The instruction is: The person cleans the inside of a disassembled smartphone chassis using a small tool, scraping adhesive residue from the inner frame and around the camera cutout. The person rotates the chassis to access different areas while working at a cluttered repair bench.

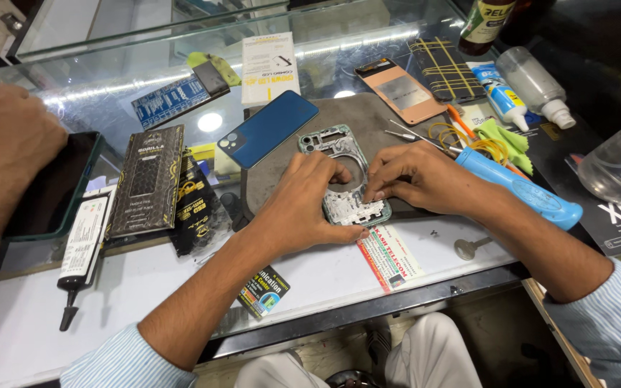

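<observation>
phone frame [344,179] at 12 o'clock on grey mat [389,115] | likely light, thin, fragile; best held by edges | left hand [303,205] curled, steadying it | right hand [415,176] fingertips pressing its lower edge

Light blue pinstriped shirt sleeves rolled to elbows — bare forearms, no rings or watch — pale trousers.

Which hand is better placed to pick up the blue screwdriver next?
Right, probably. The right hand lies beside the blue screwdriver, which runs along that forearm. The left hand rests on the phone frame, on its far side from the tool.
</observation>
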